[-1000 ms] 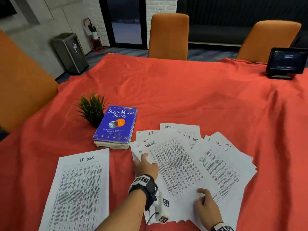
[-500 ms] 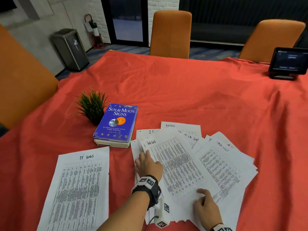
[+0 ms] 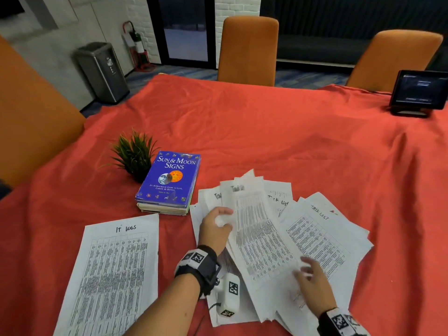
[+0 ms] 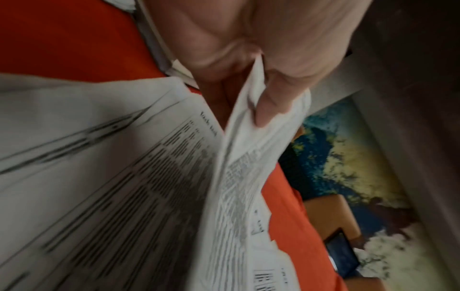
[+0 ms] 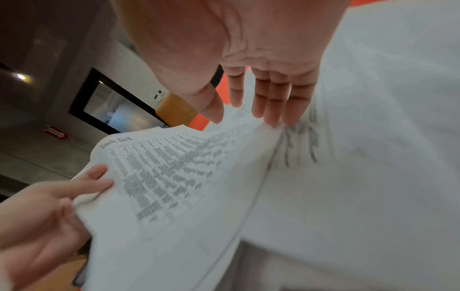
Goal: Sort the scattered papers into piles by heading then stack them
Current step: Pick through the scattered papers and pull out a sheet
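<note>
A heap of printed sheets (image 3: 322, 238) lies fanned on the red cloth, several headed "Task List". My left hand (image 3: 224, 217) pinches the left edge of the top Task List sheet (image 3: 257, 229) and lifts it, so the sheet curls up. The left wrist view shows the thumb (image 4: 273, 98) pressed on the bent edge of that sheet (image 4: 239, 177). My right hand (image 3: 304, 267) lies on the sheet's lower right part with straight fingers (image 5: 271, 98), holding nothing. One sheet headed "IT Logs" (image 3: 114, 275) lies apart at the left.
A blue book (image 3: 169, 180) on a small stack and a potted plant (image 3: 134, 156) stand just behind the papers at the left. A tablet on a stand (image 3: 420, 92) is at the far right. Orange chairs (image 3: 249, 49) ring the table (image 3: 266, 132).
My left hand has gone from resting flat on the heap to pinching the top Task List sheet and raising its left edge. The right hand has shifted slightly on the sheet.
</note>
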The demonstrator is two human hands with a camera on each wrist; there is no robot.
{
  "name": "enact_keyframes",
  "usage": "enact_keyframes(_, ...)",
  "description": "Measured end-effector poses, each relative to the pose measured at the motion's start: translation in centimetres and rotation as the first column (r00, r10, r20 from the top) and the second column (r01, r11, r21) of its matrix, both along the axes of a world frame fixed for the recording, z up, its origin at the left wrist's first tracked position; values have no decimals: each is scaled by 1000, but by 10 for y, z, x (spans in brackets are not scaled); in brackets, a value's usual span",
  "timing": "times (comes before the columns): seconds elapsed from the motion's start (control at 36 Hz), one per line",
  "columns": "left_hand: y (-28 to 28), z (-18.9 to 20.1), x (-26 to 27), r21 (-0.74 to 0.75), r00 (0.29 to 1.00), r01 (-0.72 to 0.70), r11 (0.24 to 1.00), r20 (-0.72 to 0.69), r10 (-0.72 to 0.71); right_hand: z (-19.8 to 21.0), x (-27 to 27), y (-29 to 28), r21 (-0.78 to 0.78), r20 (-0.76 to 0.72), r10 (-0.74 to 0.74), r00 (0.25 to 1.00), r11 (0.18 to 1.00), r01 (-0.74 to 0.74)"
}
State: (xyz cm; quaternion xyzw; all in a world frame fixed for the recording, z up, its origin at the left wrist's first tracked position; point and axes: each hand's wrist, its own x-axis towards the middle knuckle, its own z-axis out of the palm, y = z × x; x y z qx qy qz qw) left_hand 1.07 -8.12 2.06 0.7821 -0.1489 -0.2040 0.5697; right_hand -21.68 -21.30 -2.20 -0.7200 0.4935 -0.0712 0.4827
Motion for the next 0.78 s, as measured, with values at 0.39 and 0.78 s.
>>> enact_keyframes(0.39, 36, -14, -5, -41, 963, 14, 999, -268, -25, -7, 29, -33, 316, 58, 27, 998, 948, -44)
enact_keyframes(0.78, 60, -50, -42, 168, 904, -88, 982, -400, 149, -2, 32, 2, 257, 41, 184, 982, 948, -188)
